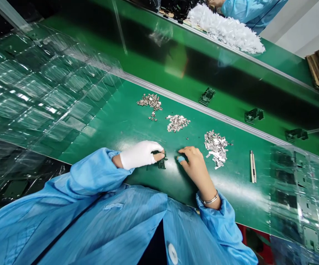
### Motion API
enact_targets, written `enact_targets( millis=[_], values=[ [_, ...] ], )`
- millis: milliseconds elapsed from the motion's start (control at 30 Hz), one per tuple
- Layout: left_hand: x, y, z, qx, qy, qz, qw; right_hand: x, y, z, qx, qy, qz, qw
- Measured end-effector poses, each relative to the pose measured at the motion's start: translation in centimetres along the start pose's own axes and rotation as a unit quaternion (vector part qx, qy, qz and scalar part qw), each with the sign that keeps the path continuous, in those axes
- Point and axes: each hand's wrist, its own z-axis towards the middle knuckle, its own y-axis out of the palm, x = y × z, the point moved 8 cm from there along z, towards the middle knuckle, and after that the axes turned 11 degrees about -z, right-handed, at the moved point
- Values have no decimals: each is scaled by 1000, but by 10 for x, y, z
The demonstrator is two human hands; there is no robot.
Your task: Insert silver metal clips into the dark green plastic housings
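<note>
The white-gloved left hand point(138, 155) pinches a dark-green circuit board point(162, 164), seemingly steadying it; the half-open right hand point(195, 163) looks empty. Small silver metal parts point(177, 123) call for fine pinching.

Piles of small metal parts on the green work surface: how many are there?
3: the left pile, with a few stray pieces just below; the middle pile; and the right pile, nearest the slim tool.

Metal piles point(177, 123) on table point(120, 125) | knife point(252, 166) right of them
</note>
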Motion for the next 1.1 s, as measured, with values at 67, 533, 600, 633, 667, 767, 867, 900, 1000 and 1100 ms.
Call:
enact_targets(
  millis=[67, 533, 600, 633, 667, 767, 867, 900, 1000, 1100],
  values=[
    [-9, 0, 8, -26, -30, -14, 999, 7, 5, -1, -18, -9, -79, 997],
    [-13, -3, -29, 94, -14, 58, 994, -12, 22, -4, -74, -90, 74, 990],
    [-17, 0, -28, 91, -23, 61, 994, -16, 25, -2, -81, -106, 45, 990],
    [-17, 0, -27, 89, -21, 62, 994, -17, 27, -1, -85, -113, 27, 990],
    [-17, 0, -26, 87, -19, 63, 994, -18, 28, 0, -89, -119, 11, 989],
    [-18, 0, -24, 81, -16, 69, 994, -20, 30, 1, -94, -129, -12, 987],
    [-17, 0, -24, 76, -11, 73, 994, -21, 28, 1, -95, -137, -2, 986],
    [-17, 0, -24, 74, -10, 75, 994, -21, 28, 0, -95, -138, 5, 986],
    [-16, 0, -23, 68, -7, 78, 995, -21, 27, 0, -93, -136, 7, 986],
    [-16, 1, -23, 62, -2, 83, 995, -23, 27, 0, -94, -134, -16, 986]
  ],
)
